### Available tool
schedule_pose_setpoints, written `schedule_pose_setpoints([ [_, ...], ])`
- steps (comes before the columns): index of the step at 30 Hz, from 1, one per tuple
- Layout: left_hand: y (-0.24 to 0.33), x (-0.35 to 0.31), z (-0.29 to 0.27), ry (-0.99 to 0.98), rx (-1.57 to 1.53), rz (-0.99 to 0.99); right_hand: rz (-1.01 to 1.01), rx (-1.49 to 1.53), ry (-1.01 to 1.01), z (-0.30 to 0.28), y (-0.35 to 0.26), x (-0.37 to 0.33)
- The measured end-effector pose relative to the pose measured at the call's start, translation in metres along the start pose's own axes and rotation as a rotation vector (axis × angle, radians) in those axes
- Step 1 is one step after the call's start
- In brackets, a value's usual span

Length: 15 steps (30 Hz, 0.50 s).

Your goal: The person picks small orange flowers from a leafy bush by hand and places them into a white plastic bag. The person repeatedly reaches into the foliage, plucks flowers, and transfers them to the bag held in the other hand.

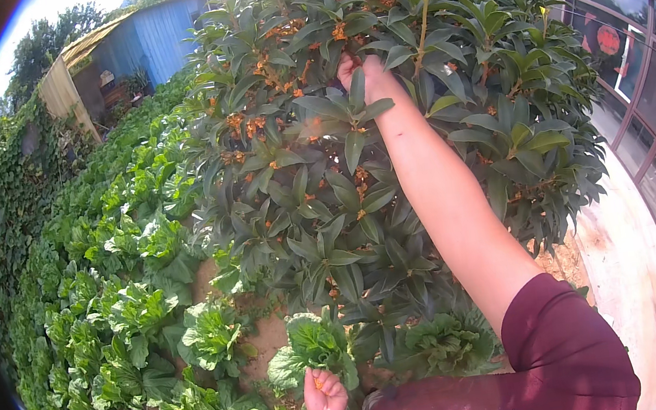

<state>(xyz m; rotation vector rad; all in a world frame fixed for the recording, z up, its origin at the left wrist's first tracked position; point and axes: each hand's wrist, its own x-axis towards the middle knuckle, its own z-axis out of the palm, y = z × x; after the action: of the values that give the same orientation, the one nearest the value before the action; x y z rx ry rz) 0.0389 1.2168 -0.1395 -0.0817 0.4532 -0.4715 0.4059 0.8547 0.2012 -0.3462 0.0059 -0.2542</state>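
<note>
Right hand (361, 74) reaching high into flowering shrub (386, 140), fingers pinching orange blossom cluster (339, 32) at fingertips, leaves partly hiding grip. Left hand (324, 394) waiting low, palm up, fingers loosely curled, cupping few picked orange blossoms (318, 383). Leafy cabbages (136, 310) filling beds at left.

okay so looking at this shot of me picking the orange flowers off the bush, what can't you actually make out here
- Right hand, head view: its fingertips are buried among the bush's leaves, so what they pinch is hidden.
- Left hand: cupped palm up with small orange bits, too small to count.
- Orange flower clusters: too small and soft to show single blossoms.
- Building windows at the right rim: bent and cut off by the lens edge.
</note>
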Motion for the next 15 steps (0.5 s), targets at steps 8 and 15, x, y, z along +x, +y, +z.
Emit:
schedule_pose_setpoints([
  [8,-0.003,0.003,0.004,0.001,-0.023,-0.024,0.124,-0.016,0.196,-0.094,-0.057,0.006],
  [15,-0.001,0.011,-0.003,0.043,-0.017,-0.077,0.003,-0.058,0.023,-0.042,-0.073,0.011],
])
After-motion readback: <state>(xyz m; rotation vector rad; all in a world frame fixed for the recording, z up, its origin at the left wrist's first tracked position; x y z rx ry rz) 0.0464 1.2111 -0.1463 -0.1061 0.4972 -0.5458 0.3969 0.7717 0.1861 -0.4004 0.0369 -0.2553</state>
